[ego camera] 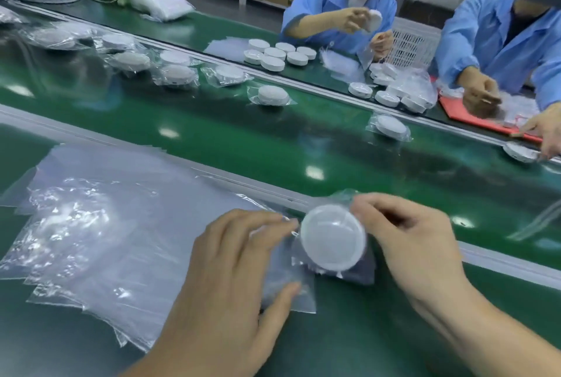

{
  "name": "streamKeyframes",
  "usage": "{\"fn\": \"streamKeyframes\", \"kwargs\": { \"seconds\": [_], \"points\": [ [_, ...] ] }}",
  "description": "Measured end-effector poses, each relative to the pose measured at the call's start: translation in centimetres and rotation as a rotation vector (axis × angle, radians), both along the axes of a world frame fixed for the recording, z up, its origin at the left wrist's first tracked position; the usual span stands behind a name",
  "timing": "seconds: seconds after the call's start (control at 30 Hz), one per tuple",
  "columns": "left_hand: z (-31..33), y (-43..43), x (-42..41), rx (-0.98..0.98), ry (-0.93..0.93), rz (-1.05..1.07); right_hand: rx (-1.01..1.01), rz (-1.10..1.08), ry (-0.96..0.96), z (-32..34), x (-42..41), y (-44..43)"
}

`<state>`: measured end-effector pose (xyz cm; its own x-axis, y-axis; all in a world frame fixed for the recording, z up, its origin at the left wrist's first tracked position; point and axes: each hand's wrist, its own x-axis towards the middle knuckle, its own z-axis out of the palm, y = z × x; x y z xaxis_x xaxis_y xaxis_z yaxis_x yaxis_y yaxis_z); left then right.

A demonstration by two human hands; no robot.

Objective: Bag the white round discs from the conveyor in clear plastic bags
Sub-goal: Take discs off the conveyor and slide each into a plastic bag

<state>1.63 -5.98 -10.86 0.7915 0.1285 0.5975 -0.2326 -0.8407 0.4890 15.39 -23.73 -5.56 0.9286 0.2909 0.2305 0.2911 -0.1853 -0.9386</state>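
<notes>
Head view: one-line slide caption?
Right hand holds a white disc over a clear bag the left hand presses down, beside the green conveyor.

A white round plastic disc (334,238) is tilted, flat face up, between the left hand (239,264) and the right hand (416,237), which grips its rim. A clear plastic bag (291,294) lies around its lower edge, under the left hand's thumb. A fanned stack of clear bags (100,240) lies left of that hand; bagged white discs (273,94) lie well beyond both hands
</notes>
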Motion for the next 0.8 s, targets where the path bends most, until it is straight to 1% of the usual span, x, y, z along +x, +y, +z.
{"fn": "streamKeyframes", "kwargs": {
  "seconds": [0.03,0.07,0.1,0.17,0.2,0.23,0.27,0.3,0.33,0.4,0.43,0.5,0.57,0.67,0.8],
  "points": [
    [-0.2,0.4,0.4,0.171,0.011,0.014,-0.039,-0.062,-0.045,0.4,2.8,0.6],
    [-0.4,0.6,0.7,0.288,0.038,0.008,-0.090,-0.124,-0.108,0.7,5.8,1.2],
    [-0.6,0.7,0.8,0.345,0.069,-0.009,-0.164,-0.183,-0.173,1.0,9.0,1.9],
    [-1.0,0.6,1.0,0.348,0.136,-0.088,-0.374,-0.266,-0.314,1.2,15.3,3.3],
    [-1.2,0.5,1.1,0.340,0.138,-0.122,-0.509,-0.286,-0.344,1.1,18.0,3.9],
    [-1.3,0.5,1.3,0.330,0.131,-0.145,-0.655,-0.286,-0.311,0.7,20.2,4.6],
    [-1.3,0.5,1.5,0.314,0.123,-0.162,-0.790,-0.245,-0.222,0.2,21.6,5.3],
    [-1.2,0.6,1.6,0.299,0.119,-0.176,-0.875,-0.162,-0.123,-0.3,22.3,6.0],
    [-1.1,0.7,1.7,0.290,0.115,-0.185,-0.892,-0.071,-0.059,-0.7,22.2,6.7],
    [-1.2,0.8,1.6,0.283,0.127,-0.192,-0.733,0.026,-0.023,-1.1,20.8,7.8],
    [-1.1,0.8,1.5,0.277,0.133,-0.188,-0.663,0.025,-0.035,-1.0,19.6,8.1],
    [-1.3,0.9,1.2,0.257,0.135,-0.175,-0.629,0.049,-0.090,-0.7,16.1,7.6],
    [-1.4,0.8,1.1,0.256,0.115,-0.155,-0.595,0.117,-0.119,-0.9,12.0,5.6],
    [-1.5,0.4,1.1,0.278,0.077,-0.141,-0.557,0.123,-0.134,-1.6,5.3,0.6],
    [-1.2,0.2,1.1,0.321,0.068,-0.116,-0.565,0.090,-0.282,-4.4,-0.7,-5.3]
  ]
}}
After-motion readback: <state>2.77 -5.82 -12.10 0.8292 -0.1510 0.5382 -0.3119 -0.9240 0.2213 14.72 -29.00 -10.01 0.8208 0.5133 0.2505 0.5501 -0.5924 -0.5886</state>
